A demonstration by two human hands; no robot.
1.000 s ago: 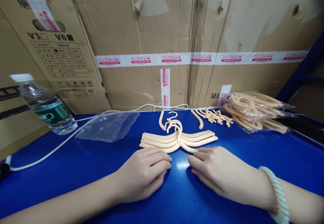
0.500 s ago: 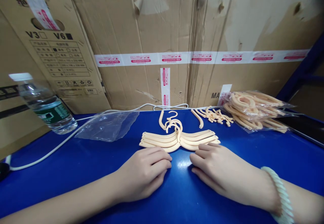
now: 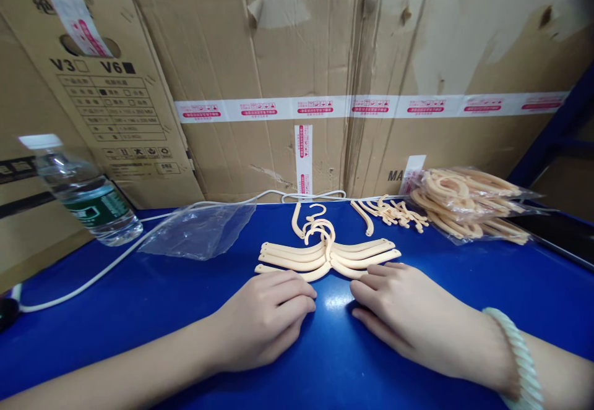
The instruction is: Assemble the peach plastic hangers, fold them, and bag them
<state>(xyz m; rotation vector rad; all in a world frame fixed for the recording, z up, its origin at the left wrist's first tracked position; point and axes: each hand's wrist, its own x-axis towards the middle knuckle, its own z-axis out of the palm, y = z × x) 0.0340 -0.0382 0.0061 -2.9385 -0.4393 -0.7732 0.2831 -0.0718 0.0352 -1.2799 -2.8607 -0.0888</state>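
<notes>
Several cream folding clothes hangers lie in a stack on the blue table, their hooks bunched at the top middle. My left hand is palm down with curled fingers at the left arm of the front hanger. At its right arm is my right hand, fingers bent over it and thumb lower. Both hands cover part of that hanger, so the contact under the fingers is partly hidden. A loose hanger arm and a loose hook lie behind the stack.
A pile of small hooks and another hanger arm lie at back right, beside bagged hanger parts. At left are a water bottle, a clear plastic bag and a white cable. Cardboard stands behind.
The front hanger has shifted slightly toward me, widening the gap between it and the hangers behind. Both hands have barely moved.
</notes>
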